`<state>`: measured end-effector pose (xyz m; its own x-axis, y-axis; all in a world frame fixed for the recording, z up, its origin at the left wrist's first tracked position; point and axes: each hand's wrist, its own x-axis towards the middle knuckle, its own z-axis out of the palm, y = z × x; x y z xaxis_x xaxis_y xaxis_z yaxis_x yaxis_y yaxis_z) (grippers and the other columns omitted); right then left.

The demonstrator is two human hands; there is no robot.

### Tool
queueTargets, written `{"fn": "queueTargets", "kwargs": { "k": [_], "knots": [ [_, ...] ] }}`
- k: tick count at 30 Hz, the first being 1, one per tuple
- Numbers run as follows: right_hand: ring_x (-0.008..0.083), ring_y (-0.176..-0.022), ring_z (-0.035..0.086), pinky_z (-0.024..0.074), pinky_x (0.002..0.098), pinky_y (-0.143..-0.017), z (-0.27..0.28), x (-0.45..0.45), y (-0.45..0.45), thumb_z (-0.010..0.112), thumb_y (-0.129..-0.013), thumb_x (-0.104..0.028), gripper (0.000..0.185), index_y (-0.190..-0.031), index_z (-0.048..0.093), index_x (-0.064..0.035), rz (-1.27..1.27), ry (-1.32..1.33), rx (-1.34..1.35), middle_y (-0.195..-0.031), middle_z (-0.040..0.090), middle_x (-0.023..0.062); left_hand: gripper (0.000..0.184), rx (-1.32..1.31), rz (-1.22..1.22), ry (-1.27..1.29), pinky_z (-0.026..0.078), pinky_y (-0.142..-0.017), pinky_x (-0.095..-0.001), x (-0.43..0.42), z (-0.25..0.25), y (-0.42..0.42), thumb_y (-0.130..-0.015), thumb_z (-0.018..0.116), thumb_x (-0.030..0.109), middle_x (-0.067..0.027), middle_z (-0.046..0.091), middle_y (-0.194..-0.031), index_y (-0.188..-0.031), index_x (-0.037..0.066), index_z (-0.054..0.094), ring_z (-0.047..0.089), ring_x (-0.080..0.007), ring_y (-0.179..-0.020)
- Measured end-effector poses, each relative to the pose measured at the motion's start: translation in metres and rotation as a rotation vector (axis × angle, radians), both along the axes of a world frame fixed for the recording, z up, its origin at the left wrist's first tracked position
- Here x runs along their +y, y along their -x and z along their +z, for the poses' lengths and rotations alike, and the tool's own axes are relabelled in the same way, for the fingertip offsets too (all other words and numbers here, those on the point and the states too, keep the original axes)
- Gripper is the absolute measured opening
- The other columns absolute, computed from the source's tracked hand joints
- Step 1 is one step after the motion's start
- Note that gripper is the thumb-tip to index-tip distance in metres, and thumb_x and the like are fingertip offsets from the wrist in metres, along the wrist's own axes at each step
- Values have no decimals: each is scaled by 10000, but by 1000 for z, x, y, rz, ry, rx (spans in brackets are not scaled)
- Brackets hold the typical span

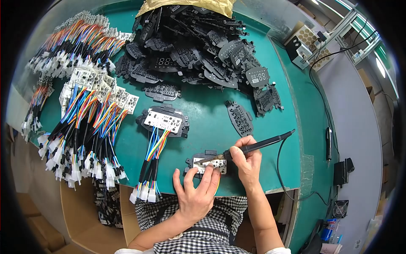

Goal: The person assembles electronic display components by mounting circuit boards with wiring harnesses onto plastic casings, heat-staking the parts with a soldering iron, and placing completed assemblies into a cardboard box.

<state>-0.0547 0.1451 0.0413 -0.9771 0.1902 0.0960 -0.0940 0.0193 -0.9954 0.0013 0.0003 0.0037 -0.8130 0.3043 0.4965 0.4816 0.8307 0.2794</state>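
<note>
My right hand is closed round a black soldering iron, whose metal tip points left and down onto a white circuit board. That board lies over a black plastic frame near the table's front edge. With its fingers spread, my left hand presses fingertips on the board's lower edge, hiding part of it. Further left, another white board with coloured wires rests on a black frame. A single black frame lies above my right hand.
Black plastic frames are heaped at the back by a yellow bag. Wired white boards pile up on the left. The iron's cable loops down the right side, near a small fan. Cardboard boxes stand below.
</note>
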Motion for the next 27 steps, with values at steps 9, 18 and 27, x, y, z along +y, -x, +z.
{"fn": "queueTargets", "kwargs": {
  "k": [9,18,27],
  "knots": [
    [1,-563,370,282,152,-494,1,-3,1,604,-796,-98,132,-824,481,-58,-15,-10,-9,-676,455,-61,304,-17,8,10,283,-938,-589,0,4,0,-743,584,157,13,550,-1144,-1042,140,633,443,-248,-1022],
    [23,-620,403,334,172,-533,-3,3,-3,605,-801,-58,117,-808,491,-32,-38,57,32,-709,468,-41,534,54,0,71,230,-969,-590,-1,-3,1,-585,725,256,-1,517,-1202,-1092,138,605,442,-281,-1026],
    [28,-508,358,289,172,-462,0,8,-5,568,-819,-90,114,-792,461,-63,-222,187,140,-632,445,-28,587,-199,-243,-107,352,-929,-549,-26,29,14,-611,737,394,-120,534,-1144,-1061,59,564,493,-318,-989]
  ]
}}
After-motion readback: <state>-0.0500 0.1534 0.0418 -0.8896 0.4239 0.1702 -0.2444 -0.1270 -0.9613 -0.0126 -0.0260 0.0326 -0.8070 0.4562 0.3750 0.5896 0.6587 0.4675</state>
